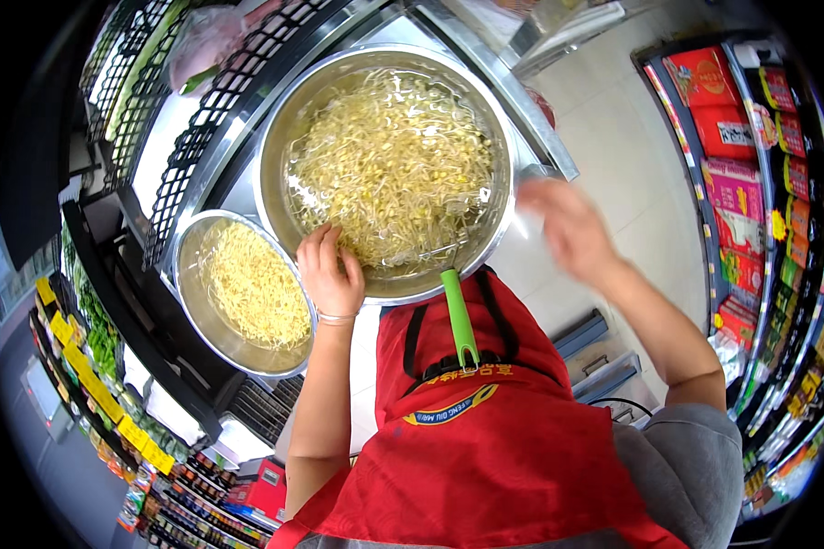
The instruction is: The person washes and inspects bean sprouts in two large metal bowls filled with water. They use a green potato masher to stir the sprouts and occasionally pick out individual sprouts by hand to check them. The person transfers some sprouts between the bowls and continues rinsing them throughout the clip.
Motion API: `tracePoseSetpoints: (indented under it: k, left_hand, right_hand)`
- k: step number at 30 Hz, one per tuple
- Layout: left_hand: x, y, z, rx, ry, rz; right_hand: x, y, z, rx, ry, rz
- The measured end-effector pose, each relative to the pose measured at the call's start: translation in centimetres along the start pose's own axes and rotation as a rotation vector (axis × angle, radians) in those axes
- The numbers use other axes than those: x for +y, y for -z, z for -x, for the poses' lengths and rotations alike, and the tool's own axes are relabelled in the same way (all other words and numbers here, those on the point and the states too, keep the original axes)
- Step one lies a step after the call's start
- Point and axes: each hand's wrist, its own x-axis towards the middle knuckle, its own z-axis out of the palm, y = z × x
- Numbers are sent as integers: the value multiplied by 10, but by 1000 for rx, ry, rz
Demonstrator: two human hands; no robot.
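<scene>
A large steel basin (269,137) holds bean sprouts (391,165) in water. My left hand (331,269) rests at its lower left rim, fingertips over the inner edge by the sprouts; whether it grips anything is not plain. My right hand (563,223), blurred, is just right of the basin, apart from the rim, its fingers loosely bent with nothing visible in them. A green handle (459,316) of a utensil leans over the near rim; its far end is hidden among the water and sprouts. To the left, a smaller steel bowl (187,288) holds more sprouts (257,285).
Black mesh crates (206,123) stand at the upper left beside the steel counter edge (481,75). Shelves of packaged goods (735,192) line the right side. Plastic drawers (604,364) sit low at my right. Produce shelves (103,343) curve along the left.
</scene>
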Motion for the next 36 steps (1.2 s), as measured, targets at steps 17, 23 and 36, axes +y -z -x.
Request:
tracePoseSetpoints:
  k: [17,23,36]
  left_hand:
    - [-1,-31,-93,-396,-170,-349]
    - [-20,-7,-96,-414,65,-519]
    - [15,41,-30,-143,17,-87]
  right_hand:
    - [-77,-39,-30,-465,257,350]
    - [-112,1,-49,-147,197,306]
    - [-102,-20,-31,-305,337,378]
